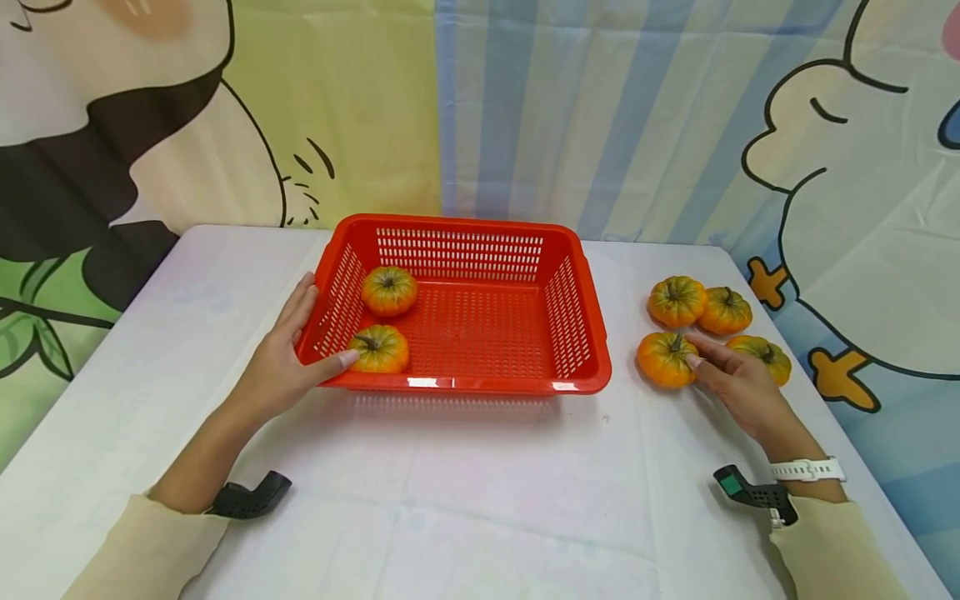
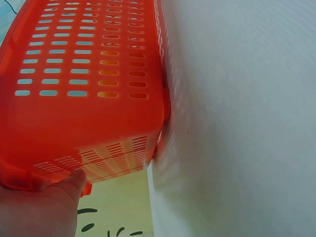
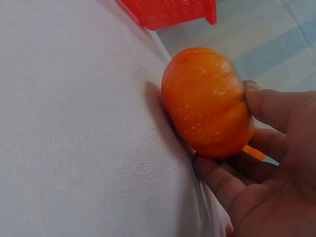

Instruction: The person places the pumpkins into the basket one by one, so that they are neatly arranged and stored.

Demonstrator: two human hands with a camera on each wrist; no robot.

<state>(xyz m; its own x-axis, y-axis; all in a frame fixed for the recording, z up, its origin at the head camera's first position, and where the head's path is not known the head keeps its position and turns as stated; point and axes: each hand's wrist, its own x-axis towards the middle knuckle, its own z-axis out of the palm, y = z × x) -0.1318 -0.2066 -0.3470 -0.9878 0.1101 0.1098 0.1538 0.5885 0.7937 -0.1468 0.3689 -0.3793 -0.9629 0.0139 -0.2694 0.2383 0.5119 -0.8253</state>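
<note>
A red plastic basket point(image 1: 480, 321) with slotted walls stands on the table. My left hand point(image 1: 281, 367) grips its left end, the thumb over the rim near the front corner and the fingers along the outside; the left wrist view shows part of that hand against the basket wall point(image 2: 74, 118). Inside, at the left, lie two small orange pumpkins, one farther back point(image 1: 389, 291) and one in front point(image 1: 381, 350). To the right of the basket, my right hand point(image 1: 742, 387) holds another small pumpkin point(image 3: 205, 103) by its side, thumb near the stem. It sits at or just above the cloth.
Beside the right hand lie three more pumpkins: two at the back, a left one point(image 1: 677, 301) and a right one point(image 1: 725, 312), and one partly behind the hand point(image 1: 765, 357). A white cloth covers the table point(image 1: 465, 492). A printed curtain point(image 1: 517, 108) hangs behind.
</note>
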